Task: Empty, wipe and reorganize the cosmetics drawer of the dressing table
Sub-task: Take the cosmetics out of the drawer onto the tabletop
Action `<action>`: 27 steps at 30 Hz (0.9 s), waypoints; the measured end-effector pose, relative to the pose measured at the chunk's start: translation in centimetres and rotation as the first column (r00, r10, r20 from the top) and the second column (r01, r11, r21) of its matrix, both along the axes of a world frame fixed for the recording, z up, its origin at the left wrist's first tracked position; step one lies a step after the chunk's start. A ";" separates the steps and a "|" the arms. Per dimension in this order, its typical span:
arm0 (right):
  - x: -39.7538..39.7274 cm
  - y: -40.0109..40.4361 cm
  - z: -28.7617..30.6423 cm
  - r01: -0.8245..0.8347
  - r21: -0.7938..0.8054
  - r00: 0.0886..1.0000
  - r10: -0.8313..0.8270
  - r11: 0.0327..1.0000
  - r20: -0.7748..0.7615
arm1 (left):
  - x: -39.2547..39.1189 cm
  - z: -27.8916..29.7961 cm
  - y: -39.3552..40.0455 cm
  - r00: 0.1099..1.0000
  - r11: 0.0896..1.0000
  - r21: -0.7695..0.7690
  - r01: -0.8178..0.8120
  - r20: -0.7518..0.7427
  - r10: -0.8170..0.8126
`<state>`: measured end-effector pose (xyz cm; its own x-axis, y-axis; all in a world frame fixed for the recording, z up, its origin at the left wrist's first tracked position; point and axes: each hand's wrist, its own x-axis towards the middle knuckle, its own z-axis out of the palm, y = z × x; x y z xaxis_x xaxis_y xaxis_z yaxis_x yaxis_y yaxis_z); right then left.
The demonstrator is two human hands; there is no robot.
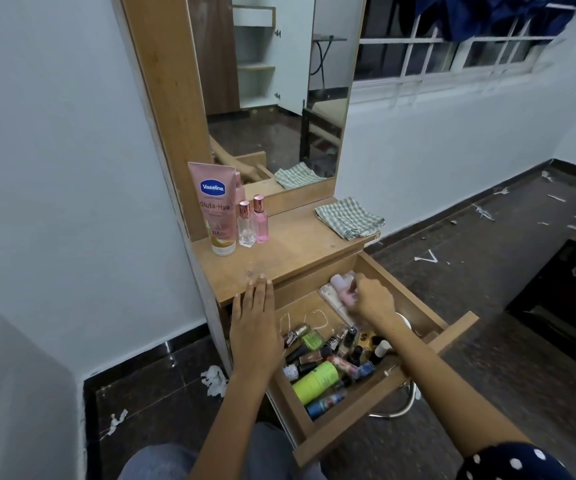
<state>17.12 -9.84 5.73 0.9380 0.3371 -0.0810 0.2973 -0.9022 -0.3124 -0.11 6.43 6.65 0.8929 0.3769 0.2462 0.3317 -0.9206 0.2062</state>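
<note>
Lap: jeans-clad knees at bottom edge, person sits close in front of the open drawer (366,429), so both arms reach in without leaning.
Right sleeve: dark with white dots (515,462), forearm runs diagonally over the drawer.
Drawer front half: cluttered with small bottles; lime-green tube (316,379) lies on its side, nail polish bottles (343,344) jumbled around it, a blue tube near the front wall. Emptying looks barely started.
Left hand: (257,323) flat, fingers straight and together, holding nothing; fingertips rest on the tabletop edge, palm over the drawer's left side. Likely bracing the body or steadying the table.
Right hand: (371,301) curled over a pale pink bottle (343,287) at the drawer's back right; fingers blurred, grip looks closed on it but contact not fully clear. Probably lifting it out.
Under it: clear flat pouch (331,297), partly hidden.
Tabletop: (300,247) bare wood, faintly dusty, serves as staging area.
Already out: Vaseline tube (214,209) standing on its cap, two small perfume bottles (253,221) upright just beside it, grouped at back left to keep space free.
Checked cloth: (348,218) folded at back right, ready for wiping, untouched.
Mirror: (272,81) shows cupboard shelves and the cloth.
Room: white walls, barred window, dark tiled floor littered with paper scraps.
</note>
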 end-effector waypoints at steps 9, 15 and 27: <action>-3.7 2.1 5.1 0.120 0.667 0.940 0.132 0.735 -0.315 | 0.0 0.4 0.1 1.000 1.000 -0.014 0.003 0.015 -0.003; -3.5 7.2 7.0 0.071 0.905 0.956 0.230 0.420 -0.182 | -1.0 0.7 1.2 0.999 0.999 0.022 -0.037 -0.029 0.037; 0.9 16.3 5.8 -0.102 0.762 0.978 -0.074 0.640 0.193 | -1.3 0.2 2.0 0.998 0.998 -0.059 -0.019 -0.053 0.016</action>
